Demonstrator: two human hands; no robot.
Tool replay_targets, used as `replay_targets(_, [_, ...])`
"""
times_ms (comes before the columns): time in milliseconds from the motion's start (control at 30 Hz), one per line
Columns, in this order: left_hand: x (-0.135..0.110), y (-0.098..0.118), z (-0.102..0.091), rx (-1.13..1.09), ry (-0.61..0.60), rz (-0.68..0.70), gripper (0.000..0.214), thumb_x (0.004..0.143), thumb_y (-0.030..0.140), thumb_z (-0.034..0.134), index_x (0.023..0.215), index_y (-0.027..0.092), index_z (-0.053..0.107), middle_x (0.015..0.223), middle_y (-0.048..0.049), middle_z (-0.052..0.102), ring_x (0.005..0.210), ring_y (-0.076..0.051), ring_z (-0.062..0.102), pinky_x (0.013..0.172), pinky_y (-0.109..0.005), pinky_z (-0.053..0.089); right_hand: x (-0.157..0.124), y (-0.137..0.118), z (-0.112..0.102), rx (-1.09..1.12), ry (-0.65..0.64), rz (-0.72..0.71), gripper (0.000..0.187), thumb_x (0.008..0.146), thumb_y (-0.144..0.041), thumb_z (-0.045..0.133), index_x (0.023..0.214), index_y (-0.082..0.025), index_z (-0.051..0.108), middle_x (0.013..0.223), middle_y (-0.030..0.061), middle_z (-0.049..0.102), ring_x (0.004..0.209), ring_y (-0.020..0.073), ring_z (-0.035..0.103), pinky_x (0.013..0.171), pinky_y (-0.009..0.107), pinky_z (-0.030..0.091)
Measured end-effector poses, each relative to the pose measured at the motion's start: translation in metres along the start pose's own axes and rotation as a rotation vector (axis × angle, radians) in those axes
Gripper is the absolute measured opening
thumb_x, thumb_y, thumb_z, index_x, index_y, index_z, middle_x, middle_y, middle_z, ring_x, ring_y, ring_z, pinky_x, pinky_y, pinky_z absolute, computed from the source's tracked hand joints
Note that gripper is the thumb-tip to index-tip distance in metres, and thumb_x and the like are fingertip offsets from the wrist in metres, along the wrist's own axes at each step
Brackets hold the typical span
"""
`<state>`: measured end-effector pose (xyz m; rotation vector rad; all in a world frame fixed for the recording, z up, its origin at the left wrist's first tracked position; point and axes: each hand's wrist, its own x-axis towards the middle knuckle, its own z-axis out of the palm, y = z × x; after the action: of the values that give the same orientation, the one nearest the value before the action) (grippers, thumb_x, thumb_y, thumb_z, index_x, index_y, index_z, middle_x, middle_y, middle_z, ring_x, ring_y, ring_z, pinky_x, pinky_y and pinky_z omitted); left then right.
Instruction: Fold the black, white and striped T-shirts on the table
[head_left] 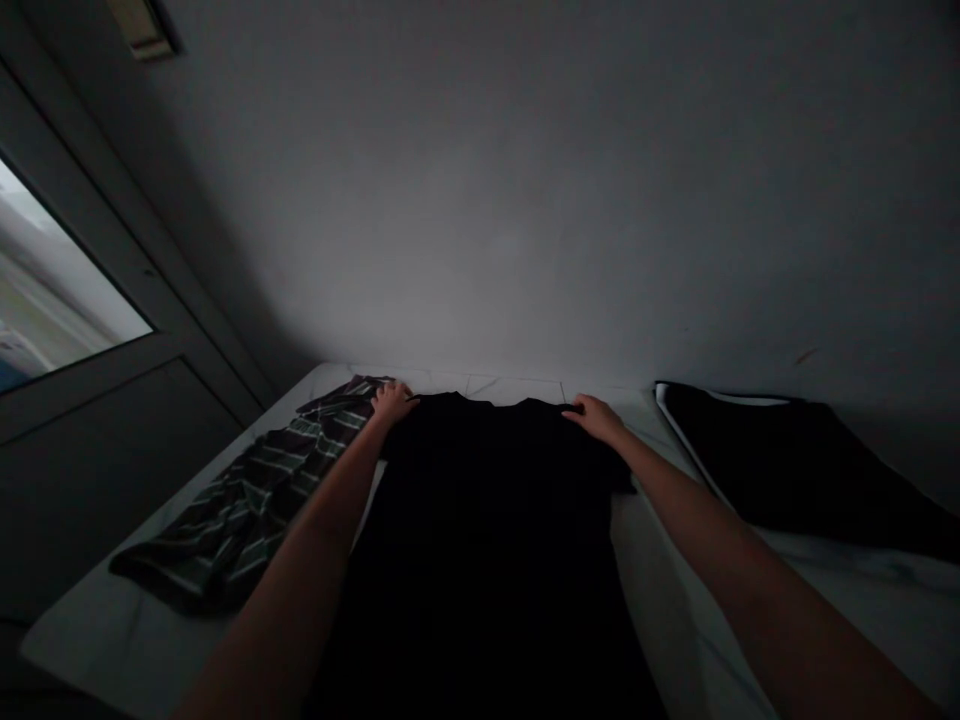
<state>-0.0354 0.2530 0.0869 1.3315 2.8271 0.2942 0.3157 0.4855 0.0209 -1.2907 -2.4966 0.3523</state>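
Lower centre of the frame, black shirt (491, 520): it lies spread over the pale bed (79, 625), neckline toward the wall (525, 200), its lower part running out past the bottom edge.
Left hand (391, 402): your fingers are narrow, pinching the shirt at its upper left shoulder, just beside the top end of the striped garment (255, 490).
Right hand (594, 415): your fingers are narrow here too, holding the upper right shoulder; the sleeve hangs out below your forearm.
Right of the frame, dark item (795, 460): it lies flat near the wall, white along its edge, well apart from your right hand; you cannot tell its kind.
Slip risk: each pinch takes only a little cloth, so a sharp pull could free one shoulder and skew the neckline.
Snag risk: your left hand is so close to the striped garment that a sideways sweep could drag it along.
Dim light risk: black cloth shows you hardly any folds, so a crease could go unnoticed.
Count: one black shirt, one striped garment, one dark item, one bed, two hands.
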Motion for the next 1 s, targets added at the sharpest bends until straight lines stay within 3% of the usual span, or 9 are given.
replay_targets(100, [0.014, -0.012, 0.012, 0.025, -0.034, 0.021, 0.026, 0.093, 0.038, 0.057, 0.108, 0.018, 0.062, 0.124, -0.0155, 0.063, 0.122, -0.033, 0.053, 0.097, -0.043, 0.043, 0.007, 0.002, 0.001, 0.005, 0.036, 0.014, 0.008, 0.087, -0.028, 0.064, 0.091, -0.021, 0.061, 0.093, 0.0054, 0.070, 0.083, 0.0197, 0.063, 0.067, 0.027, 0.041])
replay_targets(233, [0.022, -0.018, 0.020, 0.058, -0.013, 0.021, 0.031, 0.100, 0.031, 0.043, 0.123, 0.013, 0.052, 0.113, -0.0173, 0.068, 0.109, -0.027, 0.062, 0.090, -0.036, 0.044, 0.011, -0.001, 0.001, -0.086, 0.103, 0.086, 0.009, 0.089, -0.030, 0.060, 0.093, -0.022, 0.060, 0.093, 0.0068, 0.069, 0.082, 0.0216, 0.061, 0.066, 0.029, 0.039])
replay_targets(333, [0.022, -0.011, 0.021, 0.084, 0.013, 0.031, 0.032, 0.099, 0.033, 0.045, 0.122, 0.012, 0.052, 0.113, -0.0180, 0.067, 0.111, -0.030, 0.061, 0.093, -0.039, 0.042, 0.005, -0.019, 0.002, -0.212, 0.193, 0.120, 0.011, 0.089, -0.027, 0.059, 0.095, -0.018, 0.061, 0.100, 0.0126, 0.067, 0.091, 0.0260, 0.060, 0.074, 0.034, 0.041])
replay_targets(467, [-0.004, 0.011, 0.015, 0.138, 0.199, 0.087, 0.028, 0.096, 0.031, 0.047, 0.117, 0.014, 0.054, 0.124, -0.0176, 0.060, 0.121, -0.033, 0.052, 0.100, -0.043, 0.038, -0.023, -0.044, -0.002, -0.230, 0.350, 0.082, 0.022, 0.087, -0.027, 0.059, 0.105, -0.015, 0.060, 0.111, 0.0180, 0.061, 0.101, 0.0298, 0.056, 0.082, 0.039, 0.042])
replay_targets(533, [-0.036, 0.016, 0.007, 0.150, 0.261, 0.151, 0.026, 0.093, 0.032, 0.050, 0.112, 0.015, 0.055, 0.121, -0.0163, 0.060, 0.117, -0.033, 0.053, 0.097, -0.043, 0.040, -0.052, -0.044, -0.010, -0.153, 0.336, 0.034, 0.021, 0.086, -0.028, 0.057, 0.104, -0.017, 0.059, 0.108, 0.0160, 0.061, 0.100, 0.0284, 0.057, 0.082, 0.038, 0.044])
replay_targets(600, [-0.082, 0.008, -0.001, 0.135, 0.230, 0.252, 0.024, 0.092, 0.035, 0.052, 0.106, 0.016, 0.055, 0.115, -0.0144, 0.061, 0.110, -0.031, 0.056, 0.092, -0.041, 0.043, -0.092, -0.035, -0.023, -0.033, 0.252, 0.019, 0.018, 0.085, -0.030, 0.055, 0.099, -0.019, 0.058, 0.098, 0.0110, 0.064, 0.092, 0.0253, 0.060, 0.079, 0.036, 0.047])
replay_targets(767, [-0.219, -0.056, -0.009, 0.004, 0.094, 0.391, 0.023, 0.092, 0.044, 0.047, 0.093, 0.022, 0.053, 0.095, -0.0064, 0.061, 0.091, -0.026, 0.062, 0.084, -0.040, 0.049, -0.231, -0.026, -0.059, 0.225, -0.039, 0.128, 0.021, 0.085, -0.043, 0.054, 0.096, -0.025, 0.056, 0.078, 0.0005, 0.066, 0.067, 0.0189, 0.063, 0.063, 0.031, 0.047])
replay_targets(900, [-0.303, -0.091, 0.004, -0.180, 0.045, 0.292, 0.028, 0.091, 0.050, 0.046, 0.099, 0.024, 0.054, 0.095, -0.0050, 0.063, 0.088, -0.025, 0.065, 0.082, -0.040, 0.053, -0.328, -0.050, -0.065, 0.271, -0.101, 0.198, 0.033, 0.085, -0.052, 0.056, 0.106, -0.027, 0.058, 0.085, 0.0019, 0.069, 0.072, 0.0201, 0.066, 0.065, 0.032, 0.050])
replay_targets(1000, [-0.332, -0.094, 0.011, -0.270, 0.055, 0.144, 0.031, 0.089, 0.050, 0.046, 0.103, 0.024, 0.053, 0.097, -0.0061, 0.066, 0.092, -0.026, 0.067, 0.084, -0.042, 0.054, -0.365, -0.064, -0.056, 0.269, -0.042, 0.224, 0.035, 0.087, -0.051, 0.052, 0.110, -0.026, 0.059, 0.095, 0.0054, 0.070, 0.083, 0.0229, 0.067, 0.072, 0.035, 0.052])
